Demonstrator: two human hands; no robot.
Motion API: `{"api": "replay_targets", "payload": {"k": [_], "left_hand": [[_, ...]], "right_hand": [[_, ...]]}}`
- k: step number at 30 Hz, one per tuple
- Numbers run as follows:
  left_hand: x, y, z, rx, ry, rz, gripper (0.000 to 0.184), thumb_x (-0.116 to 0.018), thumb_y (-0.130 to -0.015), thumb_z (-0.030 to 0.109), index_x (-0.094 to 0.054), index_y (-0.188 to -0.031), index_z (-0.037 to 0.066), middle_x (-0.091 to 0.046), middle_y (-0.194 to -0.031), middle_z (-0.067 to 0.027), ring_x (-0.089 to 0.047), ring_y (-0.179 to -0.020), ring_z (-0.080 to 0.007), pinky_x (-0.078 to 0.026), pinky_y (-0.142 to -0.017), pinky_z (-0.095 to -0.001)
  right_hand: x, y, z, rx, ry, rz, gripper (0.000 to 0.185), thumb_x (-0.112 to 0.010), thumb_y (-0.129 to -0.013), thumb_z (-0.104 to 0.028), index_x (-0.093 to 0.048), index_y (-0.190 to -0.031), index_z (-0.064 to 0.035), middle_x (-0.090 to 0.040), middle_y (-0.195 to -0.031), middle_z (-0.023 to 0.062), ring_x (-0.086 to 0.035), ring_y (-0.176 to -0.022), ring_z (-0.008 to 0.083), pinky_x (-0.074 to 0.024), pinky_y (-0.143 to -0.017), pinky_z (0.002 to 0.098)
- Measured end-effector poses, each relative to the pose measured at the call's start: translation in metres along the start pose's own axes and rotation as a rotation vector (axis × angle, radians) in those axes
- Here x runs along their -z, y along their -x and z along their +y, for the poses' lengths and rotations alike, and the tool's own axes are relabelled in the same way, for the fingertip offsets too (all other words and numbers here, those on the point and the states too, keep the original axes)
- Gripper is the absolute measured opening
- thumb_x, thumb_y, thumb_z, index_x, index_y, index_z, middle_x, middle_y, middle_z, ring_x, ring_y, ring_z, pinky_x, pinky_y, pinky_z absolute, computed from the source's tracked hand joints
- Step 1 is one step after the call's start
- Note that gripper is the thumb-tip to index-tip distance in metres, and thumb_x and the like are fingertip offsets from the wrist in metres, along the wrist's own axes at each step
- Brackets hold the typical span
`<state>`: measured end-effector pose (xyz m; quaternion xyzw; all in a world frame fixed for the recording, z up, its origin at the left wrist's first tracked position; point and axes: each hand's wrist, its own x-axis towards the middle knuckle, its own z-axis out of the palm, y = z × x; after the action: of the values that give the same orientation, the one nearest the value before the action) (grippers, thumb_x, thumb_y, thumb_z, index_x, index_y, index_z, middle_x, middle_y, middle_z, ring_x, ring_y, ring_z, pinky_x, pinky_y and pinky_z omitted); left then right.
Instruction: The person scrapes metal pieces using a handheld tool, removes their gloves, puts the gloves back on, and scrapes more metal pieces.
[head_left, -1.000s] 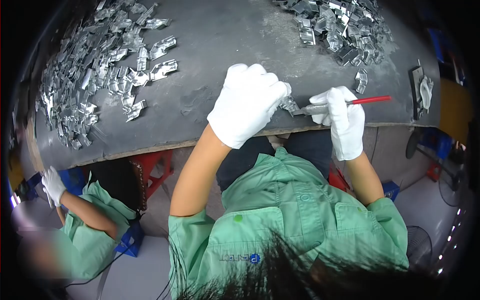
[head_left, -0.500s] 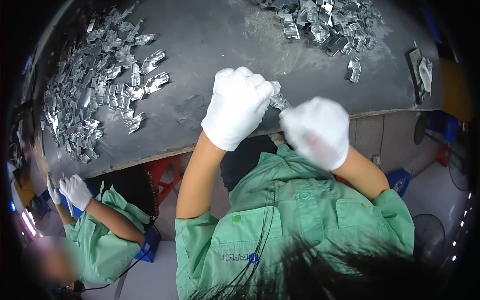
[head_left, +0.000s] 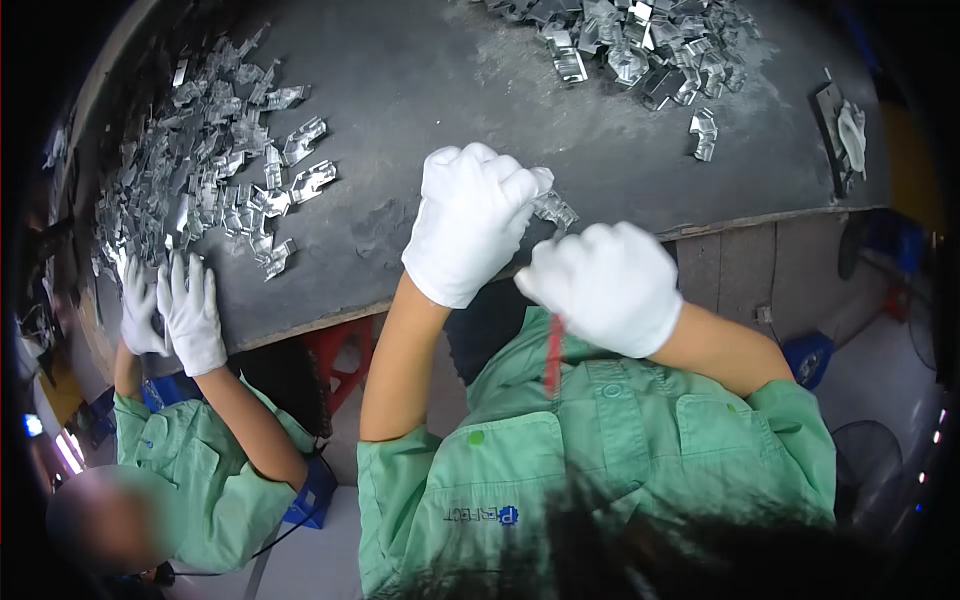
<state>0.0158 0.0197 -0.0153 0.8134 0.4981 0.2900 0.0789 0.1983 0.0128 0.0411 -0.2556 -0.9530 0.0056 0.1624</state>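
In the head view, my left hand [head_left: 472, 225], in a white glove, is closed at the front of the dark table. Its fingers grip a small, shiny bent metal piece [head_left: 556, 211], which sticks out to the right of them. Just right of and below that piece is my right hand [head_left: 603, 289], also gloved in white and slightly blurred. Its fingers are curled round a slim red stick-like tool [head_left: 553, 356], whose lower part shows beneath the glove. The upper end of this tool is hidden, so I cannot tell its exact kind.
A wide heap of bent metal pieces [head_left: 215, 165] covers the table's left side. Another pile [head_left: 640, 45] lies at the back, with one loose piece [head_left: 704, 134] near it. A white cloth-like item [head_left: 851, 140] rests at the right edge. A co-worker's gloved hands [head_left: 190, 310] touch the left heap.
My right hand has moved left and down, away from the metal piece, and the red tool now shows below it. The co-worker's hands have moved up onto the left heap.
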Motion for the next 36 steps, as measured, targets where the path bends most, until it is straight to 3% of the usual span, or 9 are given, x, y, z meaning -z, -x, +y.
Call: {"api": "replay_targets", "payload": {"k": [4, 7, 19, 22, 24, 27, 29, 31, 36], "left_hand": [[0.000, 0.001, 0.002, 0.017, 0.017, 0.016, 0.029, -0.080, -0.070, 0.011, -0.071, -0.096, 0.018, -0.060, -0.074, 0.0041, -0.058, -0.080, -0.0210, -0.040, -0.077, -0.0373], [0.000, 0.001, 0.002, 0.006, 0.035, 0.043, 0.029, -0.081, -0.069, 0.010, -0.071, -0.095, 0.018, -0.060, -0.074, 0.0046, -0.058, -0.079, -0.0205, -0.039, -0.078, -0.0371], [-0.002, 0.001, 0.001, 0.003, 0.012, 0.028, 0.031, -0.081, -0.069, 0.010, -0.071, -0.097, 0.018, -0.061, -0.077, 0.0041, -0.058, -0.078, -0.0201, -0.040, -0.078, -0.0363], [0.003, 0.001, 0.004, -0.002, 0.016, 0.036, 0.031, -0.080, -0.069, 0.009, -0.072, -0.098, 0.018, -0.062, -0.078, 0.0027, -0.058, -0.078, -0.0210, -0.041, -0.077, -0.0365], [0.013, 0.002, -0.001, 0.015, 0.036, 0.041, 0.031, -0.078, -0.071, 0.006, -0.072, -0.099, 0.018, -0.063, -0.079, 0.0008, -0.059, -0.080, -0.0229, -0.044, -0.076, -0.0378], [0.049, 0.016, -0.019, 0.254, -0.328, 0.153, 0.023, -0.077, -0.074, 0.009, -0.071, -0.095, 0.017, -0.065, -0.086, -0.0052, -0.063, -0.071, -0.0262, -0.049, -0.064, -0.0392], [0.064, 0.027, -0.016, 0.533, -0.815, 0.197, 0.043, -0.077, -0.074, 0.004, -0.068, -0.116, 0.014, -0.064, -0.093, -0.0100, -0.061, -0.078, -0.0274, -0.051, -0.072, -0.0413], [0.063, 0.027, -0.014, 0.457, -0.940, 0.373, 0.052, -0.076, -0.076, 0.004, -0.065, -0.126, 0.015, -0.064, -0.094, -0.0124, -0.061, -0.084, -0.0278, -0.051, -0.076, -0.0402], [0.034, -0.023, 0.047, 0.338, -0.158, 0.080, 0.035, -0.076, -0.081, 0.014, -0.072, -0.116, 0.014, -0.068, -0.100, -0.0115, -0.061, -0.094, -0.0313, -0.048, -0.085, -0.0418]], "right_hand": [[-0.014, 0.015, 0.025, -0.092, -0.099, 0.229, 0.020, -0.066, -0.089, -0.023, -0.061, -0.077, -0.0084, -0.054, -0.068, 0.0028, -0.054, -0.060, 0.0148, -0.0421, -0.052, 0.0277], [0.009, 0.011, 0.030, -1.148, -1.184, 0.208, 0.028, -0.059, -0.100, -0.026, -0.066, -0.087, -0.0021, -0.067, -0.073, 0.0056, -0.057, -0.062, 0.0100, -0.0461, -0.058, 0.0251], [-0.007, 0.011, 0.022, -1.105, -1.211, 0.238, 0.033, -0.056, -0.102, -0.025, -0.068, -0.086, 0.0004, -0.070, -0.072, 0.0091, -0.059, -0.060, 0.0091, -0.0473, -0.056, 0.0253], [-0.008, 0.027, 0.030, -0.825, -0.878, 0.236, 0.027, -0.056, -0.102, -0.019, -0.068, -0.087, 0.0004, -0.069, -0.073, 0.0097, -0.063, -0.061, 0.0104, -0.0478, -0.055, 0.0261], [0.003, 0.042, 0.041, -0.992, -1.057, 0.339, 0.024, -0.055, -0.103, -0.017, -0.066, -0.093, 0.0009, -0.071, -0.080, 0.0088, -0.065, -0.065, 0.0097, -0.0475, -0.056, 0.0239], [0.016, 0.066, 0.073, -1.092, -1.103, 0.770, 0.026, -0.054, -0.104, -0.021, -0.067, -0.096, 0.0006, -0.071, -0.083, 0.0080, -0.062, -0.068, 0.0076, -0.0453, -0.058, 0.0213], [0.024, 0.069, 0.100, -1.183, -0.814, 0.786, 0.031, -0.054, -0.105, -0.026, -0.067, -0.097, 0.0007, -0.071, -0.083, 0.0088, -0.058, -0.066, 0.0068, -0.0434, -0.059, 0.0211], [0.014, 0.069, 0.118, -1.135, -0.822, 0.773, 0.033, -0.054, -0.104, -0.028, -0.068, -0.099, 0.0015, -0.071, -0.080, 0.0081, -0.057, -0.065, 0.0082, -0.0439, -0.060, 0.0238], [-0.008, 0.057, 0.091, -1.023, -1.038, 0.620, 0.026, -0.053, -0.103, -0.019, -0.068, -0.094, 0.0007, -0.070, -0.078, 0.0087, -0.060, -0.064, 0.0110, -0.0482, -0.062, 0.0280]]}}
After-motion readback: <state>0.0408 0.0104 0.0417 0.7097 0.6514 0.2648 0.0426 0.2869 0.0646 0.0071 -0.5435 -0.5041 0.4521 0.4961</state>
